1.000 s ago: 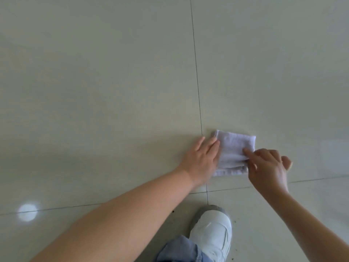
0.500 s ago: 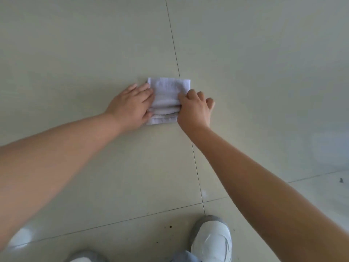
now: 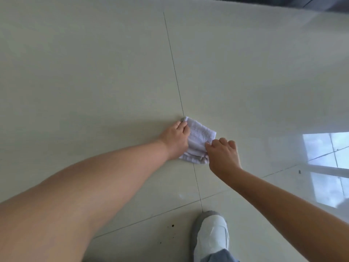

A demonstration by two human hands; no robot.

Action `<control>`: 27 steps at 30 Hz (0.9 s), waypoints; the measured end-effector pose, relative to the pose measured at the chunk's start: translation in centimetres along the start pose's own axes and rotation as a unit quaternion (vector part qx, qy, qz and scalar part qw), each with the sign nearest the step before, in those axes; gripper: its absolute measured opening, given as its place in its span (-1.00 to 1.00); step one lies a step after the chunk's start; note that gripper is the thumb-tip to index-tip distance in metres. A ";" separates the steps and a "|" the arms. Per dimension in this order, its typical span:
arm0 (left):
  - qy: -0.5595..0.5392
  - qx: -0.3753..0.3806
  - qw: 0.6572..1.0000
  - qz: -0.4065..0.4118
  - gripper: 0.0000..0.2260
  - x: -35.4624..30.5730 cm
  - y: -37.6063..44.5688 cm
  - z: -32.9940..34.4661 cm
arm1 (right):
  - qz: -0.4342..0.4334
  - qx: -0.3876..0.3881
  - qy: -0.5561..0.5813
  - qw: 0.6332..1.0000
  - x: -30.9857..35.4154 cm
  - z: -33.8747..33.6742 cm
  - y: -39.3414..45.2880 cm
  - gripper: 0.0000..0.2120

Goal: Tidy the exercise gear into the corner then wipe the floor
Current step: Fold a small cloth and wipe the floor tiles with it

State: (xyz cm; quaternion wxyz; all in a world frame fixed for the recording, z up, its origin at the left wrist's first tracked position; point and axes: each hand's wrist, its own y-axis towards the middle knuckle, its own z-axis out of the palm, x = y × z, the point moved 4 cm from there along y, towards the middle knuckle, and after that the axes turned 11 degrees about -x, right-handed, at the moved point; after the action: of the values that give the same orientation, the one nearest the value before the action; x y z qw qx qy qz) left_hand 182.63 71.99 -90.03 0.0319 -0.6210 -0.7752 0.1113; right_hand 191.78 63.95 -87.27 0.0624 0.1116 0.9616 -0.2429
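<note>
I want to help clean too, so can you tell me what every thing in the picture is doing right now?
Folded white terry cloth: lying flat on the floor across a tile joint, held at both sides.
Left hand: fingers curled over the cloth's left edge.
Right hand: fingers curled on the cloth's right edge.
Glossy cream tile floor: shiny, with dark specks near the shoe.
White shoe: standing on the floor.

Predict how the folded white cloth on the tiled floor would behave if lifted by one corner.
The cloth would probably flop and unfold: its stacked layers already show loose at the near edge. It looks light. On the glossy floor it likely slides easily.
</note>
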 end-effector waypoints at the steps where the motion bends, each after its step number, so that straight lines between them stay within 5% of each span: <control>1: 0.002 -0.016 1.000 -0.007 -0.60 -0.4 0.6 0.3 | 0.014 0.016 0.000 1.000 -0.2 -0.3 0.0 -0.62; 6: -0.044 0.050 0.995 -0.072 -0.50 -0.1 -0.5 1.2 | 0.053 0.021 0.064 0.996 1.8 -0.5 0.4 -0.67; 10: -0.053 0.054 0.994 -0.080 -0.48 0.0 -0.5 0.9 | 0.185 -0.071 0.191 0.961 2.5 0.9 0.3 -0.79; 13: -0.057 0.063 0.994 -0.073 -0.50 0.1 -0.5 0.9 | 0.203 -0.147 0.200 0.947 2.2 2.3 -0.3 -0.80; 20: -0.011 0.071 0.989 -0.128 -0.52 3.1 3.1 -0.5 | 0.114 -0.081 0.220 0.965 -0.5 2.5 4.7 -0.40; 25: -0.004 0.090 0.963 -0.253 -0.49 8.9 5.1 -1.8 | 0.027 -0.171 0.260 0.950 -1.3 -2.7 13.7 -0.60; 27: -0.008 0.100 0.952 -0.288 -0.49 9.8 3.6 -1.9 | 0.009 -0.136 0.313 0.940 -0.5 -3.7 15.8 -0.58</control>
State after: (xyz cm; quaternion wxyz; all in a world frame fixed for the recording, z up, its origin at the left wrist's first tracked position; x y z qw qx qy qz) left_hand 184.22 82.49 -89.87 0.1182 -0.3636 -0.9064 0.1797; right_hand 195.88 79.17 -91.12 -0.2252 0.1808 0.9554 -0.0616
